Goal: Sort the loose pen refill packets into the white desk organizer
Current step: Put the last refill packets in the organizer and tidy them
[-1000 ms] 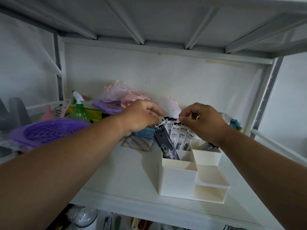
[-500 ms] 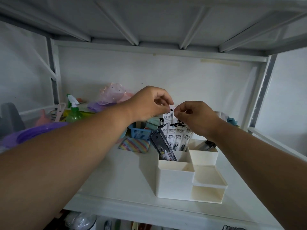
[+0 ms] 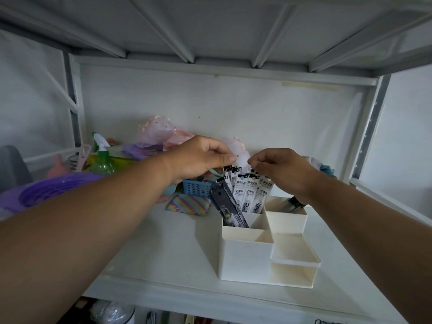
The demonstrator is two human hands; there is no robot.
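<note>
Broadly, nearly sorted, judging by the layout: white shelf carrying the white desk organizer, with no loose packet visible lying on the bare shelf near it. Behind and to the left, a purple basket, a green spray bottle, a small blue basket and a rainbow-striped pouch. Standing upright in the organizer's tall rear-left compartment, the pen refill packets, fanned side by side, plus one dark packet leaning left across them. Left hand curled, thumb and fingers pinching the tops of the leftmost packets; right hand likewise pinching the tops on the right. Probably only squaring and settling left to do; front compartments bare. Printed on the white packets: Chinese characters, "子弹头" readable in the middle band, smaller code beneath too tiny to make out.
</note>
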